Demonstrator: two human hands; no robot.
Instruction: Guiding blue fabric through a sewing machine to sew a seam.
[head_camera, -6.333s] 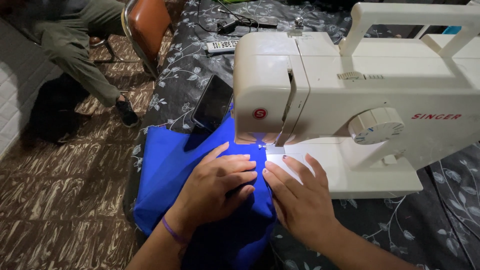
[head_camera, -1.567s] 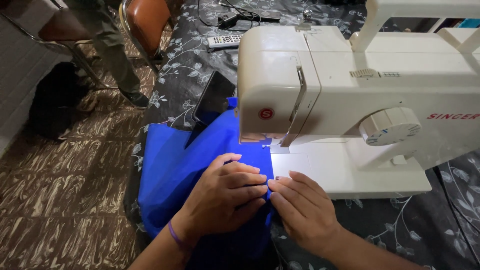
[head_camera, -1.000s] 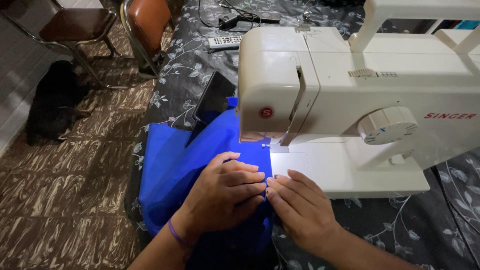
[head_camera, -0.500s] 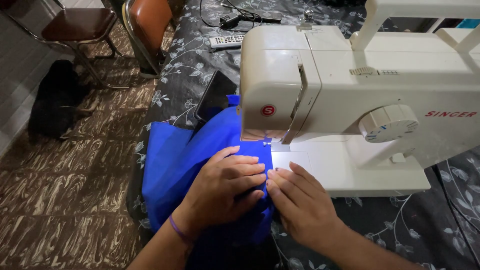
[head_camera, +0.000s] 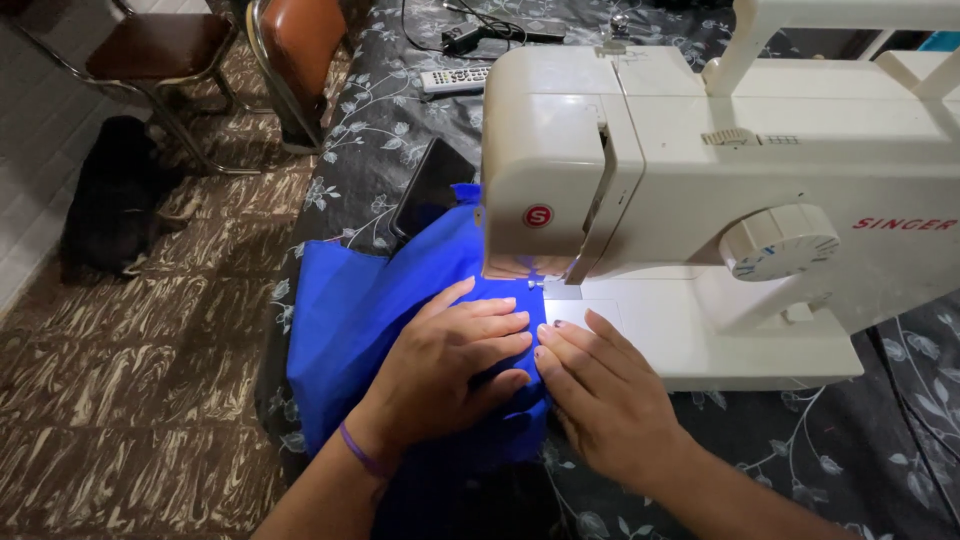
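Left hand (head_camera: 450, 365): lies flat on the blue fabric (head_camera: 370, 310), fingers together and stretched toward the needle area; no pinch, the grip is a flat press on the cloth. A purple band circles its wrist.
Right hand (head_camera: 600, 385): flat just beside the left hand, fingertips touching the fabric's edge at the machine bed; grip spread and pressing, not closed on anything.
Blue fabric: under both hands, running from the presser foot toward the left hand's side and hanging over the near edge of the bench (head_camera: 380, 130).
Sewing machine (head_camera: 720, 170): cream, standing just beyond the fingertips; its head overhangs the fabric ahead of the left hand, and a round dial sits beyond the right hand.
Phone (head_camera: 432, 185): dark, lying on the bench beyond the left hand, partly touching the fabric.
Remote control (head_camera: 455, 78): far beyond the hands, behind the machine.
Chair (head_camera: 200, 50): on the floor, well apart to the left hand's side.
Bench: covered with a dark flowered cloth.
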